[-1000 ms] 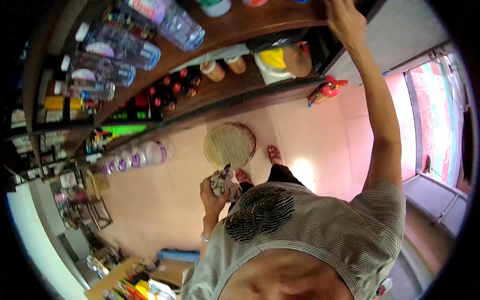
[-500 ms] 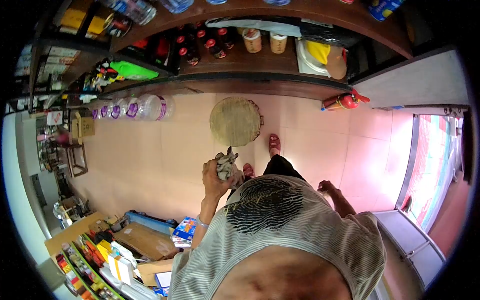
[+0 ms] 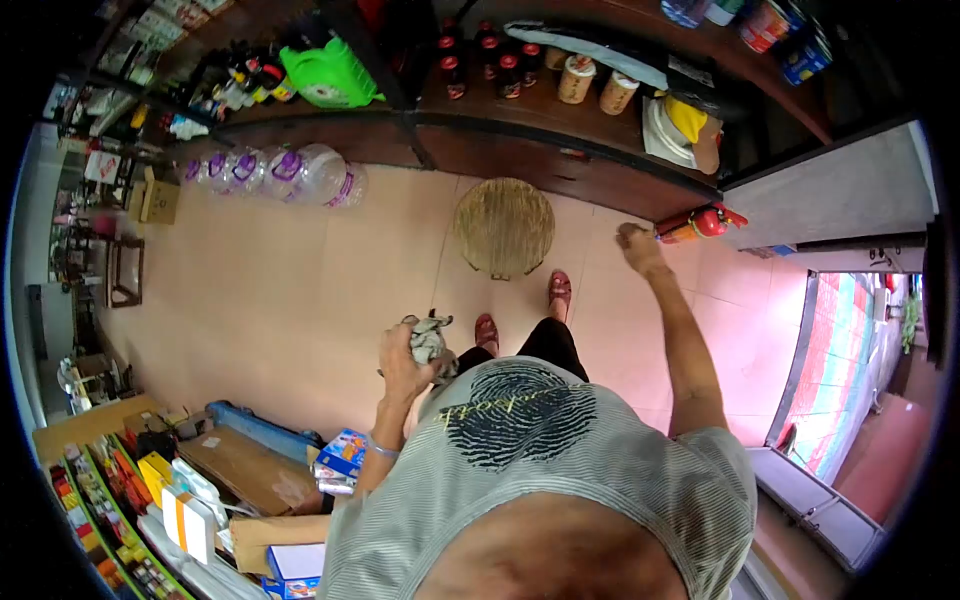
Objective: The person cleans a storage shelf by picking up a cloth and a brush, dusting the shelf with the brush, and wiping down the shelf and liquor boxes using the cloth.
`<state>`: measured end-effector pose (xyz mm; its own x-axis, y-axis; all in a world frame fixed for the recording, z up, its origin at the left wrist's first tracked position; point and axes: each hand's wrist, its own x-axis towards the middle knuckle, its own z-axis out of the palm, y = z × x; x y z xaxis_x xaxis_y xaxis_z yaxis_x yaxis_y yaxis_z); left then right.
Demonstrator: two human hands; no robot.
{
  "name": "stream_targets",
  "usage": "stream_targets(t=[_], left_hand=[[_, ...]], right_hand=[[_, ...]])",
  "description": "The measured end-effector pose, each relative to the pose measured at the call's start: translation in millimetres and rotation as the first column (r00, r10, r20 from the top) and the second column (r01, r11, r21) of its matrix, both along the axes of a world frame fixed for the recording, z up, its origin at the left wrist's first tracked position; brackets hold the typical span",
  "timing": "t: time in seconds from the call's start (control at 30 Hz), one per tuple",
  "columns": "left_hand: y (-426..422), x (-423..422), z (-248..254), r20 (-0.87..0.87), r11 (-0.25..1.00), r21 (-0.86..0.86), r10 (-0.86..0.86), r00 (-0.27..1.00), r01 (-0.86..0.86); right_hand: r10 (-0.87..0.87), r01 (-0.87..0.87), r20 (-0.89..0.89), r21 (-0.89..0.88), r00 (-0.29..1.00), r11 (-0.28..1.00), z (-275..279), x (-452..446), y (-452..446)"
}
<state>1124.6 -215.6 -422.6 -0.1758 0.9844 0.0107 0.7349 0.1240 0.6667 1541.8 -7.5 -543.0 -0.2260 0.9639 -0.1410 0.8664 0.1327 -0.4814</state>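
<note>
- Head view, centre-left: the left hand (image 3: 402, 362) grasps a crumpled grey cloth (image 3: 430, 338), its fingers wrapped around the bunched fabric, in front of the striped shirt (image 3: 620, 470).
- Head view, right of centre: the right arm stretches up the frame, and the right hand (image 3: 637, 248) ends just beside a red fire extinguisher (image 3: 700, 223) at the foot of the shelf unit (image 3: 500, 150). Its fingers look curled, but I cannot tell whether they hold anything.
- Upper centre: a round stool (image 3: 504, 228) stands on the pink floor (image 3: 300, 280), apart from both hands, beyond the red sandals (image 3: 560, 288).
- Top of the frame: dark bottles (image 3: 508, 75) and paper cups (image 3: 577, 80) stand on the lower shelf; clear jugs (image 3: 320, 173) line the floor at upper left.
- The step in hand, I judge, is keeping the cloth gathered while the other arm is extended; moving that arm calls for care around the extinguisher.
</note>
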Motion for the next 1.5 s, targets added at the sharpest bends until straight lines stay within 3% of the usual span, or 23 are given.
stream_targets(t=[0.07,0.13,0.2,0.27,0.47,0.6,0.77,1.13,1.3,1.5], left_hand=[[-15,-22,4,-0.083,1.000,-0.013,-0.013,0.997,0.012],[-27,-42,6,-0.127,0.999,-0.016,-0.033,0.991,0.032],[-34,-57,5,-0.128,0.999,-0.002,-0.032,0.991,0.032],[-39,-66,2,-0.114,1.000,-0.001,-0.015,0.993,0.015],[-46,-70,0,-0.075,0.999,0.021,-0.035,0.997,0.037],[-50,-73,-2,-0.066,0.996,-0.014,-0.085,0.994,0.084],[-58,-91,-3,-0.058,0.998,-0.020,-0.064,0.996,0.063],[-74,-114,-8,-0.075,1.000,-0.017,-0.004,0.997,0.003],[-79,-120,-6,-0.079,1.000,0.008,0.021,0.997,-0.020],[-89,-118,-11,-0.052,0.996,-0.020,0.085,0.995,-0.086]], right_hand=[[0.106,-0.107,-0.056,-0.012,0.993,0.994,9,-56,-30],[0.277,-0.262,0.039,-0.226,0.960,0.938,14,-93,-56],[0.322,-0.319,-0.027,-0.246,0.946,0.915,18,-106,-82],[0.308,-0.238,0.129,-0.390,0.942,0.890,20,-107,-101],[0.166,0.058,0.421,-0.470,0.892,0.881,24,-77,-132],[0.113,0.015,0.314,-0.378,0.943,0.926,15,-84,-148],[0.145,0.027,0.286,-0.522,0.947,0.853,36,-119,-152],[0.155,0.033,0.340,-0.488,0.928,0.872,14,-112,-163],[0.254,-0.043,0.341,-0.522,0.905,0.852,21,-115,-156],[0.246,-0.005,0.340,-0.577,0.908,0.817,40,-134,-142]])
